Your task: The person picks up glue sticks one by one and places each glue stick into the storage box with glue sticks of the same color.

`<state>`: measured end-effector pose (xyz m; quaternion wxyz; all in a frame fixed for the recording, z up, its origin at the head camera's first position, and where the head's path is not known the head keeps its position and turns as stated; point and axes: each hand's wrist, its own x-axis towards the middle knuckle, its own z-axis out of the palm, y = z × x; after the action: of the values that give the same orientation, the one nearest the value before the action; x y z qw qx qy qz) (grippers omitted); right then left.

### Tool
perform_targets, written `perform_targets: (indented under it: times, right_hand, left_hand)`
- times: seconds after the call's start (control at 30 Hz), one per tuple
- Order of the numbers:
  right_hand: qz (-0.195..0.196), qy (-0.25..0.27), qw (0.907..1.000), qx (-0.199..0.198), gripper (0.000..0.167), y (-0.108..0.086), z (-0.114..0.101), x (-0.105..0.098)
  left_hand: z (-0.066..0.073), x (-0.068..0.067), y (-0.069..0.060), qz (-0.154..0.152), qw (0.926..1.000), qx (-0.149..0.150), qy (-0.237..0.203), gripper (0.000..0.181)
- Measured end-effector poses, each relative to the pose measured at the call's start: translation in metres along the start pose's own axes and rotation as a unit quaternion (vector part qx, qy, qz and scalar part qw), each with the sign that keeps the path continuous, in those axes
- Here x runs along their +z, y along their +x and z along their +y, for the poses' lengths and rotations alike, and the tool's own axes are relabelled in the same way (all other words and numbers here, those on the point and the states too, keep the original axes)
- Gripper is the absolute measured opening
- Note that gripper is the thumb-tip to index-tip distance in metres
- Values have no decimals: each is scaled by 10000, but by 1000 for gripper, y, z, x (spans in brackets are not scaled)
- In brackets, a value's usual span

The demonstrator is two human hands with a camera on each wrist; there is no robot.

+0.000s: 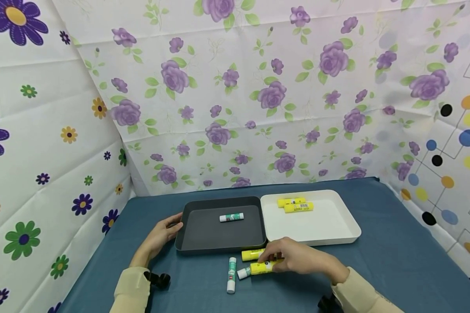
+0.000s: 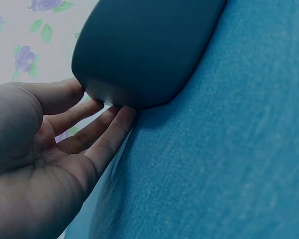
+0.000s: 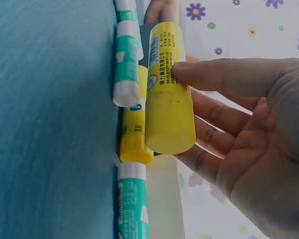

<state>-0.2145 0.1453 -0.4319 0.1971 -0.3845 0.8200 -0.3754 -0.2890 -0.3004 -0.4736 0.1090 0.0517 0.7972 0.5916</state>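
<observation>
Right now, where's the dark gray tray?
In the head view, the dark gray tray sits directly left of the white tray, with the left hand touching its left side.

I had a makeshift tabletop booth on my feed: blue cloth-covered table [image 1: 196, 278], rose-print sheet [image 1: 250, 104] behind, flower-print sheet [image 1: 51, 134] left, dot-and-line sheet [image 1: 454, 174] right; couldn't tell what room lay beyond.

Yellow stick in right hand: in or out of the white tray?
Out: the right hand holds the yellow stick over blue cloth, short of the white tray.
</observation>
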Motion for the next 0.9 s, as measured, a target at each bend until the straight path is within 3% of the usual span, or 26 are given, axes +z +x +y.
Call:
perform_targets:
  times: [0.6, 0.9]
  right_hand:
    - [287, -224, 9993, -56, 34, -5, 1, -20]
    - [539, -536, 9968, -256, 33, -12, 1, -44]
  left_hand:
    - [0, -3, -1, -18, 10000, 20, 37, 59]
    - [-2, 0, 1, -36, 10000, -27, -17, 59]
